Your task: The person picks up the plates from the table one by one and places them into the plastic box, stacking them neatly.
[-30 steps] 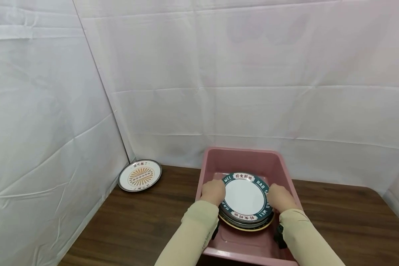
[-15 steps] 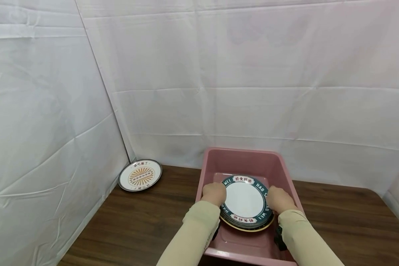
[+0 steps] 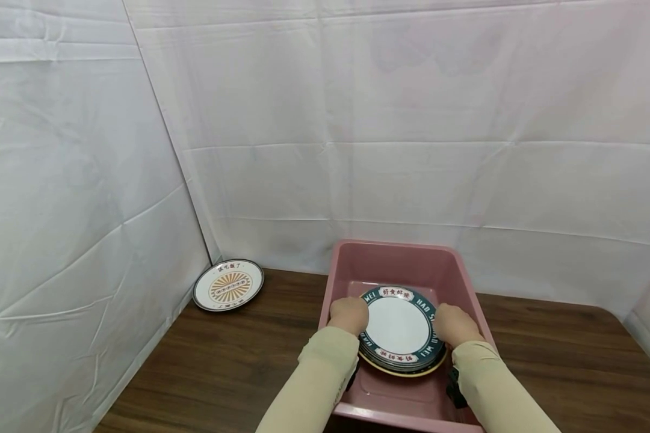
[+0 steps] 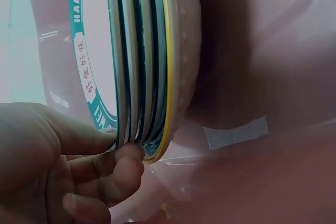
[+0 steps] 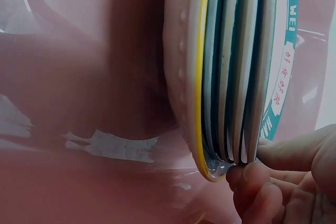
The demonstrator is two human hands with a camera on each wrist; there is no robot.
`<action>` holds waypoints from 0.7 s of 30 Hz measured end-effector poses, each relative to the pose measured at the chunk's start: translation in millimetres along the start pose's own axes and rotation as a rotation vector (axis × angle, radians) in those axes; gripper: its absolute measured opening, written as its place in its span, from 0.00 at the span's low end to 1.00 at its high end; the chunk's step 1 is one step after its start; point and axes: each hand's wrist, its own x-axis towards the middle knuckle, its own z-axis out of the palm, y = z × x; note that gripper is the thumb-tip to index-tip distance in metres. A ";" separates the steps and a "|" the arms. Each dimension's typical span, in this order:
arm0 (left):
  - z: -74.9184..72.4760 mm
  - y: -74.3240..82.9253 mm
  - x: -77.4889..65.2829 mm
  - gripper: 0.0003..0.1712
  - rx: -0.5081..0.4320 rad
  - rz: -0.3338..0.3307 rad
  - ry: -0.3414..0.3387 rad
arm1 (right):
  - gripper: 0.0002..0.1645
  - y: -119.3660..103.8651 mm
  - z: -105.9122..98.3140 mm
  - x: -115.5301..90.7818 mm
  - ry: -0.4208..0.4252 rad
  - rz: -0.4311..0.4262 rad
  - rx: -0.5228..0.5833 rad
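Note:
A stack of several plates stands inside a pink plastic tub [image 3: 395, 400]. Its top plate [image 3: 398, 325] has a white middle and a dark green rim with lettering. My left hand [image 3: 349, 314] pinches the stack's left edge; in the left wrist view its thumb lies on the top rim and its fingertips under the upper plates. On the opposite side my right hand [image 3: 456, 325] pinches the rim likewise, thumb above and curled fingers [image 5: 254, 182] below. At the bottom of the stack is a wider yellow-rimmed dish [image 4: 185, 51], with the fingertips close to its edge.
A white plate [image 3: 229, 285] with an orange sunburst print lies at the back left corner of the dark wooden table [image 3: 238, 355]. White cloth walls [image 3: 401, 150] rise behind and on the left. The tub's side walls stand close outside both hands.
Over the first half second both hands and the upper plates shifted slightly down and toward me in the head view. Since then almost nothing has moved.

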 end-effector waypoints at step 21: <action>-1.6 0.8 -1.5 0.11 0.020 0.003 -0.026 | 0.09 0.6 -0.4 -1.2 0.002 -0.027 -0.028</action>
